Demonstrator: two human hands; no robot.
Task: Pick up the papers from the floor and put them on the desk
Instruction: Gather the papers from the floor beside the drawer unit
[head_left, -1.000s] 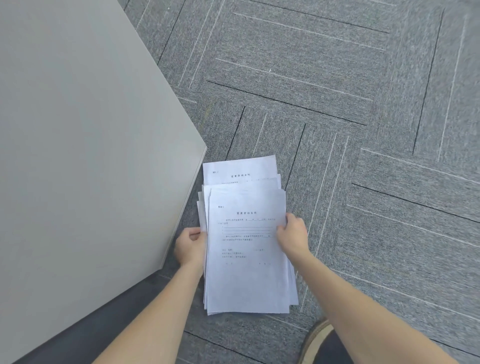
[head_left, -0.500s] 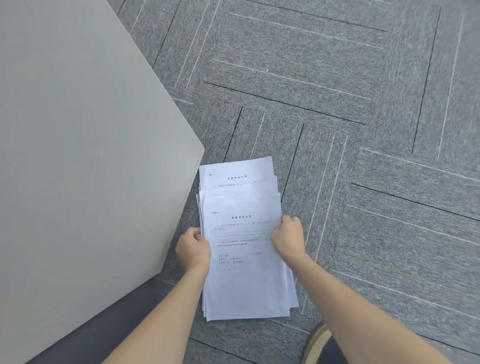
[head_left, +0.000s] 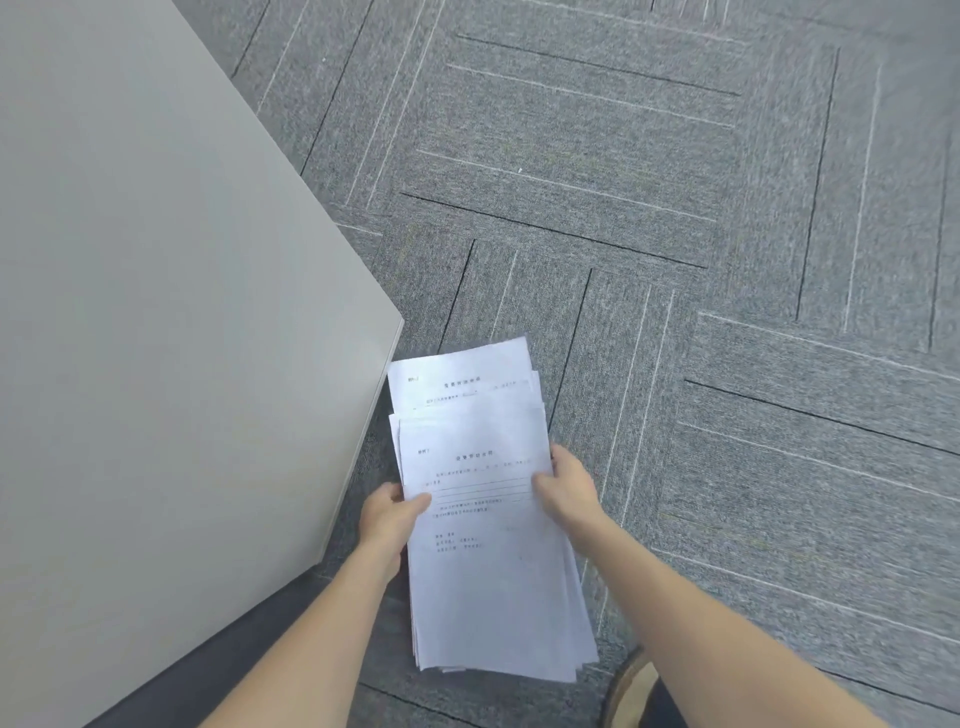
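The desk (head_left: 156, 312) fills the left of the view, its pale top bare, its corner reaching toward the middle, and its near edge running down toward 7 o'clock. Just right of that corner is the stack of papers (head_left: 488, 545), held over the carpet (head_left: 675, 208) and not yet on the desk. Its long axis runs roughly 12 to 6 o'clock, tilted slightly so the far end leans toward 11. The sheets are unevenly squared: one page sticks out at the far end.

The left hand (head_left: 387, 519) grips the stack's left edge about midway along, thumb over the top sheet, the other fingers hidden beneath. It lies just beside the desk's edge, so it is the nearer hand to the goal. The right hand (head_left: 569, 493) clamps the opposite edge at about the same height, thumb on top, fingers curled under.

From both hands the desk lies at 9 to 10 o'clock. By my judgement, the coming move is a lift and a sideways carry leftward, the left hand leading over the edge. A shoe (head_left: 631, 686) shows at bottom right.
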